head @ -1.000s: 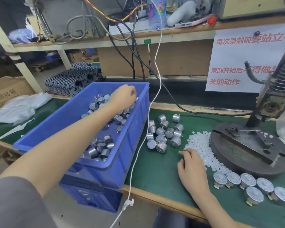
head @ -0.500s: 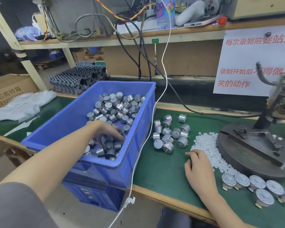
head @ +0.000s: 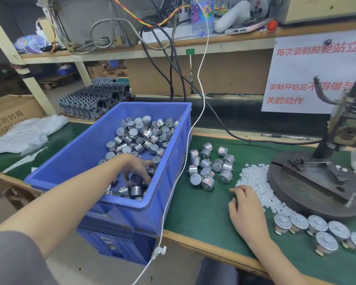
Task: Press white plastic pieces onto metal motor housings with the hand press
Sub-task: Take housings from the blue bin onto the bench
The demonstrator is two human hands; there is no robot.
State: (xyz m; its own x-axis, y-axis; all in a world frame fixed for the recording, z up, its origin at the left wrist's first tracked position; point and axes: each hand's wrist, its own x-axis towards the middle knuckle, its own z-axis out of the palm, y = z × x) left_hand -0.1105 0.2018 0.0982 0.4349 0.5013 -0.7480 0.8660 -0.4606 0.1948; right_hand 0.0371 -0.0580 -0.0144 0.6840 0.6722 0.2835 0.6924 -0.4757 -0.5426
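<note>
Metal motor housings point(head: 140, 136) lie heaped in a blue bin point(head: 111, 200) at the left of the worktop point(head: 197, 212), with more loose just right of it. The left hand point(head: 138, 167) is in the bin's near end, fingers curled round housings. The right hand point(head: 247, 204) rests on the worktop, fingers loosely bent and holding nothing, beside white plastic pieces point(head: 253, 177) banked against the hand press point(head: 317, 177). A white cable point(head: 173, 186) hangs across the bin's right wall. The wall notice point(head: 308, 79), in red print, reads in part "关的动作". The carton point(head: 6, 118) at far left reads "周转箱".
</note>
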